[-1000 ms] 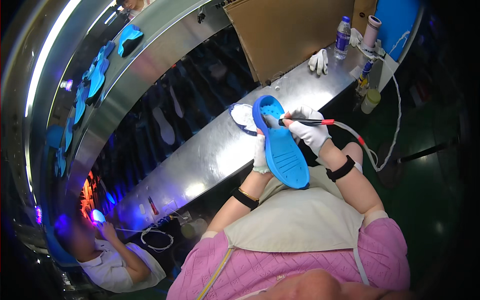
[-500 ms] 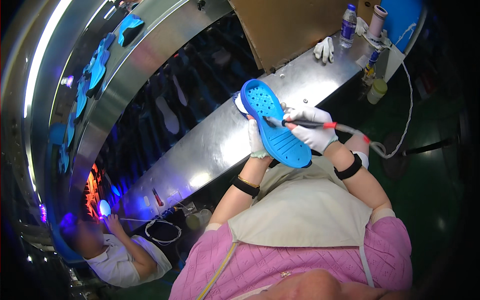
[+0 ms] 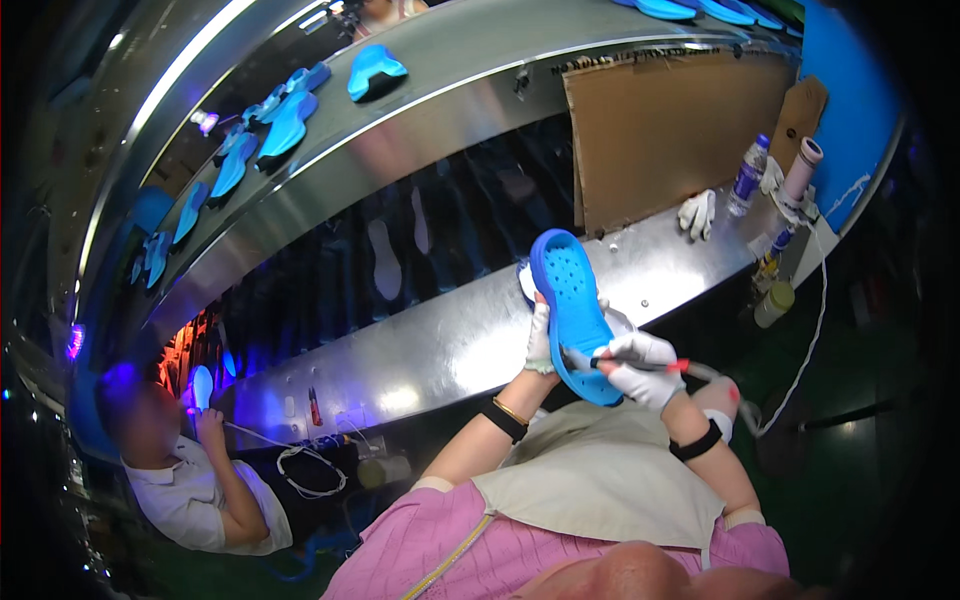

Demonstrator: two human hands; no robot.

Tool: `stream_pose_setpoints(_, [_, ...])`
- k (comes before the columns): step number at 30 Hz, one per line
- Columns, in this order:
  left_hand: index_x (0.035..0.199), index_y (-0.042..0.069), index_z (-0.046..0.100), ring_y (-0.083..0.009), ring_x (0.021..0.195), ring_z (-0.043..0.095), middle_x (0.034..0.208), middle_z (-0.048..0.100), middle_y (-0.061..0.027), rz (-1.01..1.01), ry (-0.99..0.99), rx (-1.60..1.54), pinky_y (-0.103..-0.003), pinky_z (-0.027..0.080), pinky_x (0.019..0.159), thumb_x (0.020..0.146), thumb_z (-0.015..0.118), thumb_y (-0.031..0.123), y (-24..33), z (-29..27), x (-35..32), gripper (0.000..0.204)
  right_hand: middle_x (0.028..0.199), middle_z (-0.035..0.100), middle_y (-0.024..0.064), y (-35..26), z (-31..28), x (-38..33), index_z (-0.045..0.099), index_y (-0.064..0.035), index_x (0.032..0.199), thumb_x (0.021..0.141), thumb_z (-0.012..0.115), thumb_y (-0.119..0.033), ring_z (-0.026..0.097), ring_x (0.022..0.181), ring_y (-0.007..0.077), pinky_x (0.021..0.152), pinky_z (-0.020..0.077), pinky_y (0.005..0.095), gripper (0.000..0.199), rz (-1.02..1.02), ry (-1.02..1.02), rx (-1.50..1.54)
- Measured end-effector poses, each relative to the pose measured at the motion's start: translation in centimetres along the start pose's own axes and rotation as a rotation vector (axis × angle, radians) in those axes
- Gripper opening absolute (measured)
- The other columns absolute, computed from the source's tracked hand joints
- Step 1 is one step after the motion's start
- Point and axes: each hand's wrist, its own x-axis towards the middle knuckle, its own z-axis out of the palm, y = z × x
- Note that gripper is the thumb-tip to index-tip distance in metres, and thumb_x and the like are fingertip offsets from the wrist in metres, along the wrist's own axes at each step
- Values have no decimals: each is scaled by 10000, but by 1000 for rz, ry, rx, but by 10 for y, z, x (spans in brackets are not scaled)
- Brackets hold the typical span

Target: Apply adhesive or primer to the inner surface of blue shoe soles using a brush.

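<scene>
A blue perforated clog shoe point(image 3: 572, 300) is held upright in front of me over the steel bench point(image 3: 440, 345). My left hand point(image 3: 540, 338), in a white glove, grips its left edge. Wearing a white glove too, my right hand point(image 3: 643, 370) holds a thin red-handled tool point(image 3: 640, 364) with its tip against the lower part of the shoe. A cable runs from the tool off to the right.
A spare white glove point(image 3: 697, 212), a bottle point(image 3: 749, 176) and a roll point(image 3: 801, 168) lie by a cardboard panel point(image 3: 665, 130). Several blue shoes point(image 3: 285, 120) ride the upper conveyor. A seated co-worker point(image 3: 190, 470) works at lower left.
The shoe has been turned more upright and shifted slightly right. My right hand and the tool moved down toward the shoe's lower end.
</scene>
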Motion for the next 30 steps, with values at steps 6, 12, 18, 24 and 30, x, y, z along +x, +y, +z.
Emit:
stream_pose_setpoints(6, [1326, 49, 362, -291, 1104, 520, 1225, 515, -165, -17, 65, -28, -440, 443, 931, 777, 432, 711, 5, -6, 19, 863, 889, 653, 54, -5, 0, 14, 644, -21, 878, 768, 672, 7, 599, 805, 80, 749, 487, 230, 117, -242, 119, -226])
stream_pose_setpoints(12, [1315, 61, 385, -317, 1104, 505, 1226, 509, -151, -4, 56, -135, -458, 419, 949, 793, 466, 660, 8, 14, 13, 799, 802, 630, -12, -8, -13, 16, 638, -32, 830, 792, 669, -47, 552, 727, 49, 709, 453, 222, 52, 50, 127, 35])
stream_pose_setpoints(18, [1390, 70, 268, -364, 1174, 450, 1350, 391, -153, 20, 106, -47, -503, 382, 976, 797, 372, 705, -9, 55, -8, 875, 832, 638, 28, -21, -20, 21, 614, -17, 872, 813, 653, -62, 587, 771, 72, 705, 471, 218, 83, 68, 219, 86])
stream_pose_setpoints(24, [1326, 85, 373, -363, 1142, 479, 1263, 476, -164, 27, 41, -122, -479, 427, 938, 807, 377, 691, -6, 40, 4, 799, 814, 635, 16, -11, 0, 0, 645, -25, 825, 771, 702, -52, 572, 765, 68, 721, 461, 219, 83, -85, 119, -1])
stream_pose_setpoints(30, [1344, 87, 359, -378, 1152, 470, 1287, 464, -158, 77, 94, 15, -484, 417, 949, 794, 399, 695, -2, 51, 8, 821, 817, 656, 29, -6, -8, 3, 644, -15, 835, 774, 708, -60, 591, 754, 65, 720, 477, 224, 98, -411, 126, -306])
